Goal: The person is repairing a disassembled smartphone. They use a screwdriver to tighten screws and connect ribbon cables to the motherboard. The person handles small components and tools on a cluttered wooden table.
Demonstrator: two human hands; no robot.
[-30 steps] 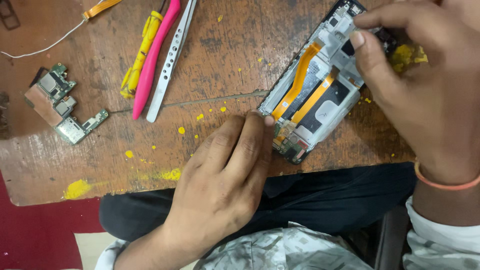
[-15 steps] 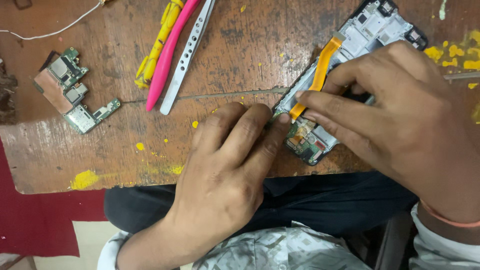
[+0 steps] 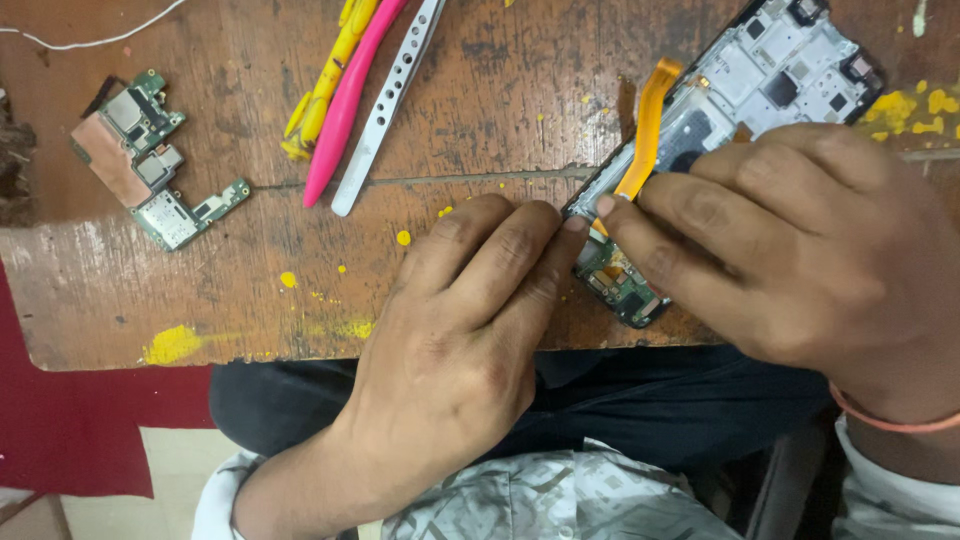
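Opened phone [image 3: 760, 80] beneath both hands

Opened phone frame [image 3: 760, 75] lies on tabletop [image 3: 200, 290] at 2 o'clock, one end at the near edge. Ribbon cable [image 3: 648, 125] lies on the frame. Both hands meet at that near end: left hand [image 3: 460, 330] at 6 o'clock, right hand [image 3: 800, 260] at 4. Circuit board [image 3: 150, 160] at 9 o'clock; tweezers [image 3: 385, 110] and two pry tools [image 3: 340, 90] at 11–12, between board and frame.
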